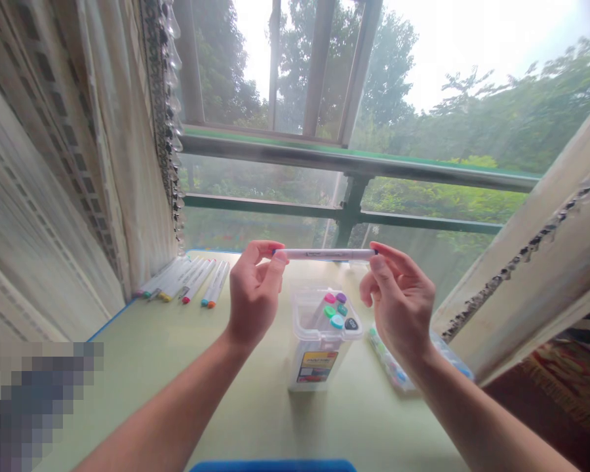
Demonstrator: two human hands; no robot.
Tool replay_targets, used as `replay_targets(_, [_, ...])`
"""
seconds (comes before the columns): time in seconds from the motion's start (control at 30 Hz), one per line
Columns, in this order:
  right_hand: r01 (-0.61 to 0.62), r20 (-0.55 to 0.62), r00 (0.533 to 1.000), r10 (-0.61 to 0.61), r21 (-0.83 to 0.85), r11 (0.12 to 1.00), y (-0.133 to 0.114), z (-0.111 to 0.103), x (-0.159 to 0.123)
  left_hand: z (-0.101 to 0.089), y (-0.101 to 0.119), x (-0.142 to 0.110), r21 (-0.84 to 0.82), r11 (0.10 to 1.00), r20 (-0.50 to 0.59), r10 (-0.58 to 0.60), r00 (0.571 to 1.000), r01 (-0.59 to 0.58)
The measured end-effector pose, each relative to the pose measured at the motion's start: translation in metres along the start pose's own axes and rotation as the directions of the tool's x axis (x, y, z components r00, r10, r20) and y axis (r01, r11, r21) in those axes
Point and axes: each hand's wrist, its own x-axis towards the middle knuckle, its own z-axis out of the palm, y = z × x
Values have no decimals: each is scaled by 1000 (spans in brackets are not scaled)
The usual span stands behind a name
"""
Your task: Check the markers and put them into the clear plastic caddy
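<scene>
One marker (327,254), level, long axis crosswise, pinched at ends by left hand (254,288) and right hand (404,295); box (302,360) lower, sideways midway between them.

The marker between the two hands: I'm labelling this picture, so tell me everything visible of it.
The marker is slim and straight, its whitish barrel looking like smooth plastic, with dark print too small to read. Dark blue shows at both ends. It is raised above the table, crosswise and nearly level, pinched at one end by the left hand and at the other by the right hand. The hands partly cover its ends, so whether caps are on is unclear.
</scene>
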Motion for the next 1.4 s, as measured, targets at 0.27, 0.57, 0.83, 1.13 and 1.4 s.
replay_targets(0.27, [-133, -52, 989, 137, 76, 988, -14, 5, 2, -3, -6, -6, 69, 993, 101, 87, 991, -94])
replay_targets(0.57, [-103, 6, 995, 103, 66, 993, -18, 3, 9, -3, -5, -8, 62, 994, 95, 79, 992, -86])
replay_targets(0.83, [29, 243, 970, -14, -56, 998, -53, 12, 53, -5, -8, -8, -49, 996, 96, 85, 992, -81])
replay_targets(1.13, [162, 356, 926, -128, -68, 984, -94, 41, 84, -6, -9, -7, -124, 991, 89, 53, 995, -42])
replay_targets(1.4, [125, 409, 909, -81, -82, 989, -87, 40, 79, -7, -8, -7, -113, 991, 99, 84, 992, -73])
